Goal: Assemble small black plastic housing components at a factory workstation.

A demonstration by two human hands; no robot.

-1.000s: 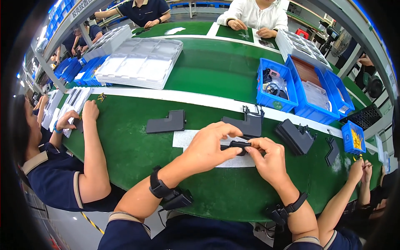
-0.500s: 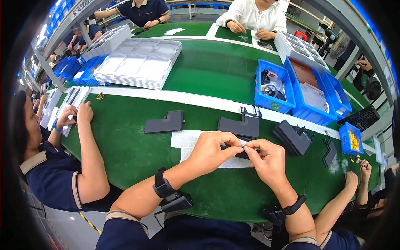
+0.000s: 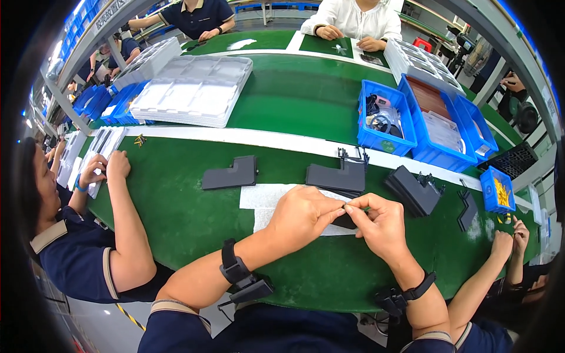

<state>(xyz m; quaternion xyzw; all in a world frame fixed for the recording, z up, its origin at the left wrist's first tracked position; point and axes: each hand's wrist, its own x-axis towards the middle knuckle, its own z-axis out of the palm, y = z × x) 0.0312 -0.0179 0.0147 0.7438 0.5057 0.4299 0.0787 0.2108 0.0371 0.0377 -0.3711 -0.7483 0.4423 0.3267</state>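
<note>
Left hand point(image 3: 303, 215): held over the worktop point(image 3: 194, 229), midway between near and far edges; thumb and forefinger pinched at the tips on a small dark piece point(image 3: 345, 206).
Right hand point(image 3: 379, 226): facing the left, thumb and forefinger closed on the same piece, so that the fingertips of both meet.
Black part point(image 3: 344, 221): between and just below the hands, largely hidden; we cannot tell whether it joins the small piece or touches the cloth.
Cloth point(image 3: 252, 197): white, flat on the worktop beneath the hands.
Single panel point(image 3: 226, 174): dark grey, L-shaped, left of the cloth's far corner.
Middle panels point(image 3: 332, 177): a stack, dark grey, beyond the hands toward the far edge.
Right panels point(image 3: 412, 191): a second stack, set askew.
Bracket point(image 3: 468, 213): dark, narrow, angled, toward the right edge.
Small bin point(image 3: 499, 209): blue, holding yellow pieces, near the far right corner.
Larger bins point(image 3: 382, 139): we count three, blue, at the far edge's right half.
Trays point(image 3: 194, 94): white, stacked, beyond the far edge's left half.
Neighbours: one person point(image 3: 76, 253) at the left edge, another's hands point(image 3: 503, 244) at the right.
</note>
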